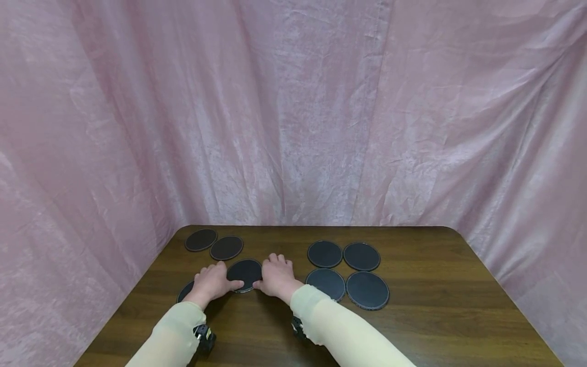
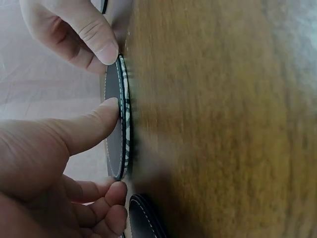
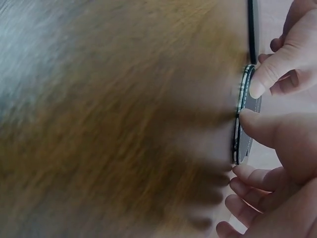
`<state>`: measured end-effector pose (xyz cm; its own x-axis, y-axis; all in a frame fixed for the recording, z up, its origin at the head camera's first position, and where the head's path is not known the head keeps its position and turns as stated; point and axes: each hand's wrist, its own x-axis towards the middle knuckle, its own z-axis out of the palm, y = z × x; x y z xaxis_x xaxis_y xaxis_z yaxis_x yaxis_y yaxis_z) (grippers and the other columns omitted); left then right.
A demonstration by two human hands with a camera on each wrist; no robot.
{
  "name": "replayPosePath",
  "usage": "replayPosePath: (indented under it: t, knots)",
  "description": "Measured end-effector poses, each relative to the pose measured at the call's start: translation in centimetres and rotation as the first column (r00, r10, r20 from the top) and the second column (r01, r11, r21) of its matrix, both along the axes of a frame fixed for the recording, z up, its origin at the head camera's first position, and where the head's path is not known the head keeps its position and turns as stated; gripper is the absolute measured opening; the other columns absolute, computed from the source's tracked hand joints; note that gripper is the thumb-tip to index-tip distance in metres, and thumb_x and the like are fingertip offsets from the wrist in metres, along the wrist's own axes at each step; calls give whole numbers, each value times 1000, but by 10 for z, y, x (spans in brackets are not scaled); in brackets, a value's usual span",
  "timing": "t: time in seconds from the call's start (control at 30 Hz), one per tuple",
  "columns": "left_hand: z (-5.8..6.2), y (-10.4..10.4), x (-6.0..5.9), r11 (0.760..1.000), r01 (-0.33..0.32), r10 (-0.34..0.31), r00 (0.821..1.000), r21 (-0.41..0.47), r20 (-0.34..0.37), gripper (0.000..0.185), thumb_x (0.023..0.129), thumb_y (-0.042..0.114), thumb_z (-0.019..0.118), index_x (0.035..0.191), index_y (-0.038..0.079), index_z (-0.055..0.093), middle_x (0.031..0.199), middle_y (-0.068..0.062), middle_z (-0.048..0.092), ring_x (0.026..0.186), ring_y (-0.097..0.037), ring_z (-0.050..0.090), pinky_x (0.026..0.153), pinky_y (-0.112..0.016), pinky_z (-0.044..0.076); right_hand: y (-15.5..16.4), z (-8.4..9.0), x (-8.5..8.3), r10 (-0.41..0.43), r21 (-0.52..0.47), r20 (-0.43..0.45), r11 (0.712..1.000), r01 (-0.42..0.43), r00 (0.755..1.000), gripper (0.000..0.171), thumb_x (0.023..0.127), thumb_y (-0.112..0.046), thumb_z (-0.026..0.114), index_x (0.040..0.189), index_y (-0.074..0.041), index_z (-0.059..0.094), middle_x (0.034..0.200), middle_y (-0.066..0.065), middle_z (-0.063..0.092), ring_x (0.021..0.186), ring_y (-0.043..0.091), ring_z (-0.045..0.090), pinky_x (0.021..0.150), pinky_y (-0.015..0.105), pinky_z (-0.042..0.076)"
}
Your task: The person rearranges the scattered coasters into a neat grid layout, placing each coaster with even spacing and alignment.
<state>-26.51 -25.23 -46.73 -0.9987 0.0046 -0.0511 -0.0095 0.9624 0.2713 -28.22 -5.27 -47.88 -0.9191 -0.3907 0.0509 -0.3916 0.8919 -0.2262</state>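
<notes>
On the table (image 1: 426, 316), near its left side, a round dark disc (image 1: 246, 273) lies flat between my hands, face up; being round, it has no long axis to speak of. My left hand (image 1: 212, 283) pinches its left rim with thumb and fingertips, and my right hand (image 1: 276, 278) pinches its right rim. Four more discs (image 1: 347, 272) sit to the right, two brown discs (image 1: 213, 243) farther back left.

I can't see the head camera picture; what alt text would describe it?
Both hands, left hand and right hand, hold a round black leather coaster from either side on a dark wooden table. Four more black coasters lie to the right, two brown coasters behind, against pink curtains.
</notes>
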Motion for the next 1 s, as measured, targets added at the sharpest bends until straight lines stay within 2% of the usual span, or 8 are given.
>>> replayPosePath:
  t: [0.27, 0.37, 0.53, 0.67, 0.83, 1.0]
  knots:
    - [0, 2, 2, 999, -17, 17, 1000, 38, -4, 84, 93, 47, 89, 132, -20, 56, 117, -33, 72, 110, -54, 69, 100, -69, 47, 2, 1, -3, -24, -108, 51, 994, 29, 998, 49, 93, -44, 91, 118, -4, 78, 138, 15, 63, 125, 34, 54, 107, 54, 47]
    - [0, 3, 3, 999, -19, 19, 1000, 41, -9, 85, 93, 46, 90, 133, -21, 55, 117, -33, 72, 109, -53, 70, 101, -69, 47, 2, 2, -4, -30, -132, 57, 991, 37, 998, 47, 91, -42, 93, 114, -4, 78, 131, 15, 65, 120, 34, 55, 105, 53, 47]
    - [0, 4, 3, 998, -28, 29, 999, 48, -13, 85, 93, 45, 90, 135, -21, 55, 118, -34, 72, 109, -52, 70, 101, -70, 46, 2, 4, -5, -33, -179, 45, 983, 41, 998, 47, 89, -37, 95, 113, -2, 75, 114, 14, 67, 111, 33, 57, 101, 52, 47]
    - [-1, 5, 3, 998, -38, 38, 999, 54, -12, 86, 93, 47, 89, 134, -20, 55, 117, -33, 72, 106, -50, 70, 96, -67, 45, 1, 3, -4, -35, -225, 29, 973, 41, 999, 45, 91, -33, 93, 116, -1, 73, 107, 13, 74, 107, 34, 62, 100, 52, 47]
    - [-3, 6, 5, 997, -44, 45, 999, 61, -16, 86, 95, 50, 86, 135, -20, 55, 117, -32, 73, 107, -51, 70, 95, -65, 43, 3, 3, -2, -41, -272, 27, 961, 47, 999, 45, 93, -31, 92, 120, -1, 72, 107, 13, 77, 105, 35, 63, 103, 52, 45]
    - [-1, 9, 5, 997, -36, 38, 999, 65, -26, 78, 99, 46, 83, 133, -18, 58, 119, -30, 72, 107, -49, 71, 95, -65, 44, 10, 5, -1, -56, -297, 24, 953, 61, 998, 44, 93, -31, 91, 121, -2, 72, 110, 12, 78, 107, 34, 63, 105, 52, 45]
